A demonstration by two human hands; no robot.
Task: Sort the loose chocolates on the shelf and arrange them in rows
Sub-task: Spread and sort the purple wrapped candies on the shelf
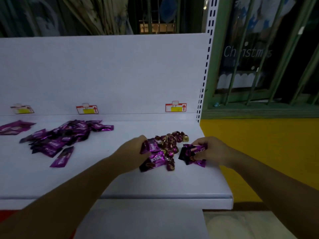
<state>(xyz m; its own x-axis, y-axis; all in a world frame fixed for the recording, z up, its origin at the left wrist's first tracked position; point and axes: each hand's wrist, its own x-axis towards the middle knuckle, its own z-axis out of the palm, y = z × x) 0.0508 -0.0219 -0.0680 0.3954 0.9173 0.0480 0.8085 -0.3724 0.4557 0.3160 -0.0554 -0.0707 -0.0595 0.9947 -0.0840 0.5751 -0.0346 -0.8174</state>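
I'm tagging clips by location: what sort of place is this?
Most likely a small shop: a white display shelf with a slotted upright, price tags clipped along its back edge, and heaps of purple chocolate packets lying on it.

Packets point(152, 146) in left hand point(133, 150), right hand point(209, 150)

Purple Kiss packets point(151, 147) are sitting gripped in the left hand point(133, 150), more purple packets point(190, 155) in the right hand point(211, 150). Small twist-wrapped chocolates point(172, 140) are lying heaped between them. A messy packet pile point(60, 137) is lying far left.
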